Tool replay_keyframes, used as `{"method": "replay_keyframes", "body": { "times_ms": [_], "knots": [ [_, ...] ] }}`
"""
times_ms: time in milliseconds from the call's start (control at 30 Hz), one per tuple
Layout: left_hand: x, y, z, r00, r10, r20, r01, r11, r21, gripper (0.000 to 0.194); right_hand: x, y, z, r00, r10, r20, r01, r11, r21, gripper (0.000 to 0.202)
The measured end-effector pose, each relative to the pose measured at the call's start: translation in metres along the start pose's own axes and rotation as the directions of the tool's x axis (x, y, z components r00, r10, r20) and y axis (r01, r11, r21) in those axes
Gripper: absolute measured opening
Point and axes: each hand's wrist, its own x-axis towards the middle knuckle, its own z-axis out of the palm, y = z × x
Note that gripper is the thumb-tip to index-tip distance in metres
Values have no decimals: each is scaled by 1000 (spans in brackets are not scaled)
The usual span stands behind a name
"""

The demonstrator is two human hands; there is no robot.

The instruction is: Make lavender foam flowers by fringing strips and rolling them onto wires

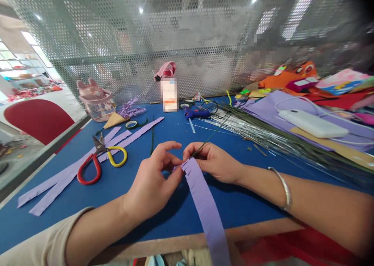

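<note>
A long purple paper strip [206,205] with a fringed edge hangs from between my hands over the table's front edge. My left hand [159,176] pinches the strip's upper end between thumb and fingers. Close beside it, my right hand [214,160] grips a thin green stem wire [212,135] where the strip's end meets it. The wire slants up and to the right. To the left, scissors [99,156] with one red and one yellow handle lie open across more purple strips [70,172].
Behind my hands lie a blue glue gun [197,113], rolls of green tape [131,124] and a bundle of wires [248,129]. A pink bottle [96,100] stands at the back left. A white power bank [312,123] rests on purple sheets [269,106] at right.
</note>
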Motion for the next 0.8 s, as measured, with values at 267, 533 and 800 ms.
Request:
{"method": "replay_keyframes", "body": {
  "times_ms": [267, 533, 800],
  "knots": [
    [3, -8, -8, 974, 225, -32, -184, 862, 472, 38, 2, -3, -11, 999, 16, 49, -17, 999, 39, 29],
    [9, -1, -17, 991, 130, 35, -134, 940, 315, 54, 6, 1, -14, 995, 80, -59, -75, 995, 69, 23],
    [18, 2, -16, 978, -135, 157, 100, 973, 210, 25, 4, -3, -14, 1000, 4, -16, -8, 962, -275, 24]
  ]
}}
